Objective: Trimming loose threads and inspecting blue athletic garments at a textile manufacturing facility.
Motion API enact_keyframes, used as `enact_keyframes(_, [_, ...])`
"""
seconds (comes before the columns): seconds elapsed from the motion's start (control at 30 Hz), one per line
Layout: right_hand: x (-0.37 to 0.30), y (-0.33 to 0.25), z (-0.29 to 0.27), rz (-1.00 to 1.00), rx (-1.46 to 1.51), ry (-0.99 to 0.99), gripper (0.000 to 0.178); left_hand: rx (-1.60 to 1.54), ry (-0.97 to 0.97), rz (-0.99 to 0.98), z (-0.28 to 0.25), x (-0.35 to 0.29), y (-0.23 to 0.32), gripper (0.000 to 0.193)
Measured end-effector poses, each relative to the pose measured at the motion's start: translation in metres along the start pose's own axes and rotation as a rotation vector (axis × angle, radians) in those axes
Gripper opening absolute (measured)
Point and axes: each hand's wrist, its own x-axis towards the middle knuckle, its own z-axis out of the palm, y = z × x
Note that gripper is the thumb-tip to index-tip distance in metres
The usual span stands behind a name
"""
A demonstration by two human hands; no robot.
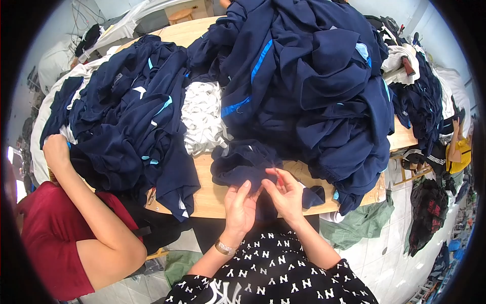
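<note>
A navy garment [238, 164] lies bunched at the table's near edge, in front of me. My left hand [239, 209] has its fingers closed on the near edge of this garment. Just to the right, my right hand [285, 196] is in a pinch close to the left fingertips. Something small and reddish shows at its fingertips, too small to name. Part of the navy cloth hangs down between my hands over the table edge.
A large heap of navy garments [324, 96] rises at the right, another pile [126, 111] at the left. Between them sits a stack of white strips [202, 119]. A co-worker in a red shirt [55, 233] handles cloth at the left. The wooden table [205, 195] curves toward me.
</note>
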Motion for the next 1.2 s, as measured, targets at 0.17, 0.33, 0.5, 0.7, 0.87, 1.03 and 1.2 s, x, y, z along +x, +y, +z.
enact_keyframes(0.17, [0.005,0.013,-0.002,-0.025,-0.171,-0.063,0.021,-0.083,-0.072,-0.126,0.0,0.0,0.005,0.02])
enact_keyframes(0.33, [0.0,0.01,-0.004,-0.058,-0.263,0.014,0.013,-0.071,-0.056,-0.136,0.006,-0.002,0.005,0.02])
enact_keyframes(0.5, [-0.008,-0.004,0.0,-0.022,-0.356,-0.041,0.007,-0.036,-0.069,0.012,0.004,-0.002,-0.003,0.018])
enact_keyframes(0.7, [-0.006,-0.007,-0.001,0.116,-0.188,-0.052,0.008,0.199,-0.06,0.205,0.001,-0.005,-0.015,0.021])
enact_keyframes(0.87, [-0.004,-0.006,-0.003,0.083,-0.107,-0.078,0.008,0.18,-0.063,0.179,0.003,-0.006,-0.018,0.02])
enact_keyframes(1.03, [-0.002,-0.009,-0.012,0.187,0.505,-0.053,0.014,0.016,0.011,0.058,0.004,-0.002,-0.013,0.016])
enact_keyframes(1.2, [-0.001,-0.002,-0.013,0.157,0.275,-0.038,0.028,0.013,0.028,0.059,0.007,-0.001,-0.011,0.014])
